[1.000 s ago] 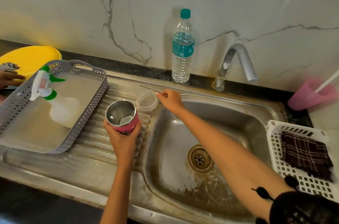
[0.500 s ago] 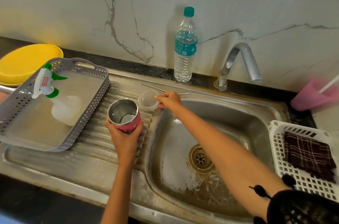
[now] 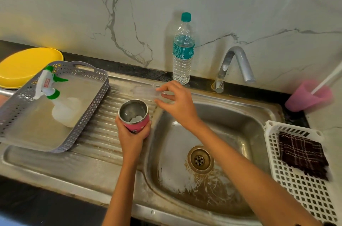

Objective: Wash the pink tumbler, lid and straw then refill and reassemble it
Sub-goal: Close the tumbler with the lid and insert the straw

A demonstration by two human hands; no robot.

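Tumbler between tray and basin, bottle behind.

Pink tumbler — steel-lined, lidless, upright — over the ribbed drainboard; clear lid, motion-blurred, just beyond it.

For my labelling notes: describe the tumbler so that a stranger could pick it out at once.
Start at the steel sink basin and look left to its ribbed drainboard. There the left hand holds the pink tumbler, open-topped with a shiny steel inside, unlike the plain pink cup on the right counter.
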